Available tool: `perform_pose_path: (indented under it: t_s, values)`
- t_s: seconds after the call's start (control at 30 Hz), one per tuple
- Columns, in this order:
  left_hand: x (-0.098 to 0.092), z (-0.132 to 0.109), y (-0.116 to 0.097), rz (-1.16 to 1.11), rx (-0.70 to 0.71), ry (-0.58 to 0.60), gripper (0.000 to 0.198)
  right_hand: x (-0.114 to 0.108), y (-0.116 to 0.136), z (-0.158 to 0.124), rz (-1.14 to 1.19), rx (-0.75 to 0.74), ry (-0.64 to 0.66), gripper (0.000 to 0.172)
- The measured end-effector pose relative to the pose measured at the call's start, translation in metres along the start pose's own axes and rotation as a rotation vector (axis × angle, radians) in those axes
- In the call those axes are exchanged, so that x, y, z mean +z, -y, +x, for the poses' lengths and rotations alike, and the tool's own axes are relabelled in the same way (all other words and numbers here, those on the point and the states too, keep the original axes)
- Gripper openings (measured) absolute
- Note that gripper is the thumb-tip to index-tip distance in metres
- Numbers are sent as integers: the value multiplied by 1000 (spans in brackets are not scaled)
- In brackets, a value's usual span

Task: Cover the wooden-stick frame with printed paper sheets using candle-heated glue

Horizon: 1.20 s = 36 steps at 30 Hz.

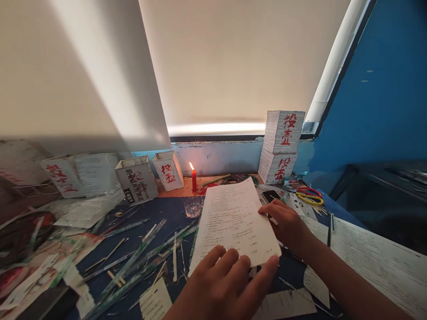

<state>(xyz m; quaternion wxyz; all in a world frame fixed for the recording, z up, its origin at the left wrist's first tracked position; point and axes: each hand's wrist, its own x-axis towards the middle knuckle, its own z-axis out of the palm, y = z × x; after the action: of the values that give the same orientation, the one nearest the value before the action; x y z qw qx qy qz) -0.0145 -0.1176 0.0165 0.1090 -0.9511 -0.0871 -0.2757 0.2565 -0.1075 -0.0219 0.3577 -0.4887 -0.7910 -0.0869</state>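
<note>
Head view, the only one I have. I am looking down on a cluttered dark blue table (167, 209) set against a pale window blind.

One printed sheet (233, 222) sits at the centre, near the front edge, between both hands. The left hand (227, 284) lies on its lower edge. Its four fingers are slightly apart and flat on the paper, and the thumb is at the lower right corner. The right hand (287, 224) is at the sheet's right edge, its fingers together and curled onto the paper. The thumb is hidden, so I cannot tell whether it pinches the sheet.

Behind the sheet stands one lit red candle (194, 179), with one small glass dish (193, 207) just in front of it. I count five paper boxes. Two are stacked at the right (282, 146), both with red characters. One stands beside the candle (168, 171), one has dark print (136, 180), and one is at the far left (62, 175).

Two pairs of scissors (310, 195), one red-handled and one yellow-handled, lie near the stack. One dark phone (271, 195) lies just beyond the right hand. Many thin paper strips (133, 262) are scattered across the left half of the table, too many to count.
</note>
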Motion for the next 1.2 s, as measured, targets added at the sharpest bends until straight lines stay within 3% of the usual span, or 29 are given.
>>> perform_pose_path:
  t_s: [0.13, 0.2, 0.27, 0.4, 0.53, 1.2]
  values:
    - [-10, 14, 8, -214, -143, 83, 44, 3, 0, -11, 54, 23, 25, 17]
    - [-14, 26, 17, -279, -283, 162, 32, 4, -1, -14, 75, 44, 23, 17]
    - [-12, 39, 29, -309, -380, 265, 35, 7, -3, -17, 87, 63, 11, 18]
    - [14, 53, 52, -327, -406, 495, 70, 16, -8, -21, 104, 64, -2, 20]
    - [42, 50, 61, -348, -408, 638, 84, 18, -11, -26, 121, 80, -4, 29]
    - [67, 48, 42, -318, -422, 598, 85, 20, 1, -27, 447, 601, 24, 28]
